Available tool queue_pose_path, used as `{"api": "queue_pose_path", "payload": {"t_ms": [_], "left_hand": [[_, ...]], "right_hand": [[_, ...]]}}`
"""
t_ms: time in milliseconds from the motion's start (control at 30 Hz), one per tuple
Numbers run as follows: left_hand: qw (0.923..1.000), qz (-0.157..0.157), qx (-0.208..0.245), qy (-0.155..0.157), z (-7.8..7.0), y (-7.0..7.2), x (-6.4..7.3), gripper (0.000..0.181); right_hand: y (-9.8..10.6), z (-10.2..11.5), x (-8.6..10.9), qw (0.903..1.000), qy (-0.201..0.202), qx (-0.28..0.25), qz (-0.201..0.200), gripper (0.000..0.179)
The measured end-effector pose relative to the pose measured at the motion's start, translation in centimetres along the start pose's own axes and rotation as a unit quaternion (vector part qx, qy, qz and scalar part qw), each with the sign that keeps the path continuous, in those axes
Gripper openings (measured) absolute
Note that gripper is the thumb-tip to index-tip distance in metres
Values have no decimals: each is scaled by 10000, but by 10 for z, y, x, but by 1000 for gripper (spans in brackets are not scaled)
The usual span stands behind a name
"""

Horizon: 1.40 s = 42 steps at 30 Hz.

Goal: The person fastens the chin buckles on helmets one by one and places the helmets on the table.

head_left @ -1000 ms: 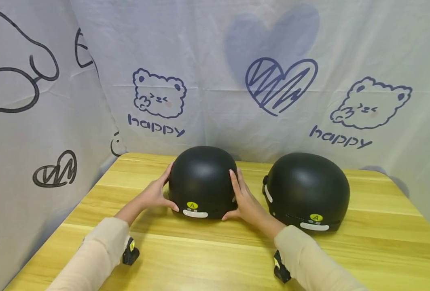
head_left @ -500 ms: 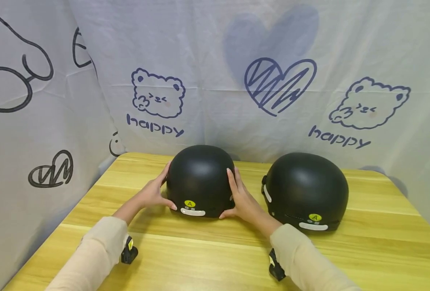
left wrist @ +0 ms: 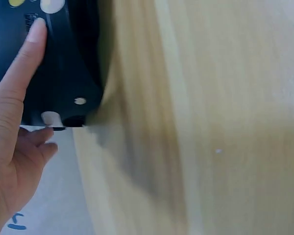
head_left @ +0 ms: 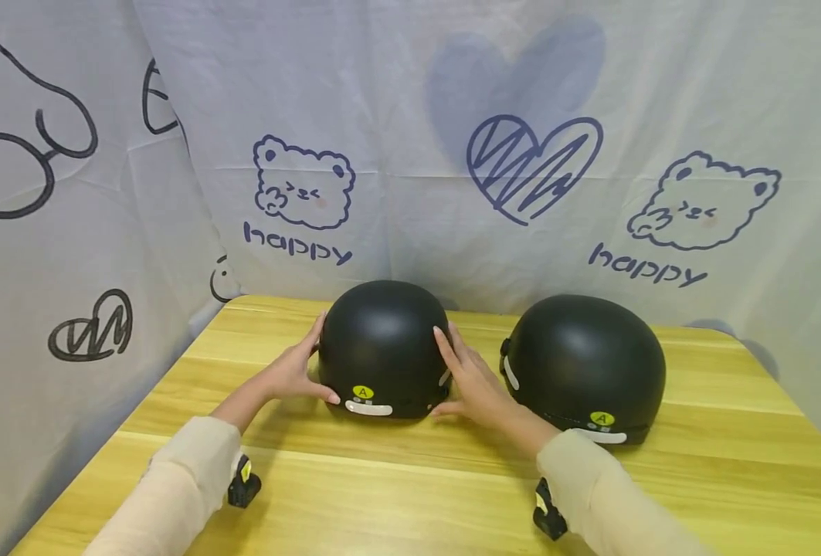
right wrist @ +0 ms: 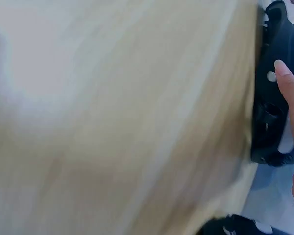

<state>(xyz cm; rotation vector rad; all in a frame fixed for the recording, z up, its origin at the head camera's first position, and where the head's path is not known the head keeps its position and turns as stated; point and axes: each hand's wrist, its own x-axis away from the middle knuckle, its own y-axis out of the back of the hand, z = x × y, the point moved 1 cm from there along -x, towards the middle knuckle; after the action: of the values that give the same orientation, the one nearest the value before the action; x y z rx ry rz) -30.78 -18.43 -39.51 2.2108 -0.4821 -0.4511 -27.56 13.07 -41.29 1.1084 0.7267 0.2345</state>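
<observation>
My left hand and right hand, thumbs and fingers parted wide, clasp a black helmet between them, its yellow sticker facing me. It looks seated on the wooden table; I judge it in position, with letting go left to do. A second helmet stands just right of my right hand, in neither grip; whether it needs handling, I cannot tell.

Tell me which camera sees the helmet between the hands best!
The head view, because it shows most of the helmet, with its yellow sticker. The left wrist view catches only a piece in its top left corner, and the right wrist view only a strip along its right edge.
</observation>
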Motion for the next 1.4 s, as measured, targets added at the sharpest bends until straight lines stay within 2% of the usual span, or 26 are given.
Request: {"api": "queue_pose_path", "payload": {"t_ms": [100, 233, 400, 633, 967, 1133, 1400], "left_hand": [[9996, -117, -208, 176, -9, 5, 0, 132], [9985, -326, -349, 277, -25, 11, -2, 118], [9968, -556, -456, 349, -44, 16, -7, 104], [9963, -630, -559, 199, -72, 18, -14, 101], [9969, -540, -529, -227, -109, 9, -33, 100], [9968, -367, -548, -445, -126, 0, -44, 98], [9963, -37, -497, -699, -149, -22, -60, 98]], "right_hand": [[14, -4, 4, 9973, 529, 341, -366, 114], [35, -11, 8, 9855, 1128, 736, -1030, 100], [61, -18, 11, 9762, 1263, 973, -1471, 90], [93, -27, 19, 9807, 936, 1004, -1392, 82], [129, -47, 41, 9868, 75, 1059, -1222, 84], [141, -57, 51, 9877, -220, 1080, -1113, 85], [150, -73, 71, 9880, -681, 1104, -833, 95]]}}
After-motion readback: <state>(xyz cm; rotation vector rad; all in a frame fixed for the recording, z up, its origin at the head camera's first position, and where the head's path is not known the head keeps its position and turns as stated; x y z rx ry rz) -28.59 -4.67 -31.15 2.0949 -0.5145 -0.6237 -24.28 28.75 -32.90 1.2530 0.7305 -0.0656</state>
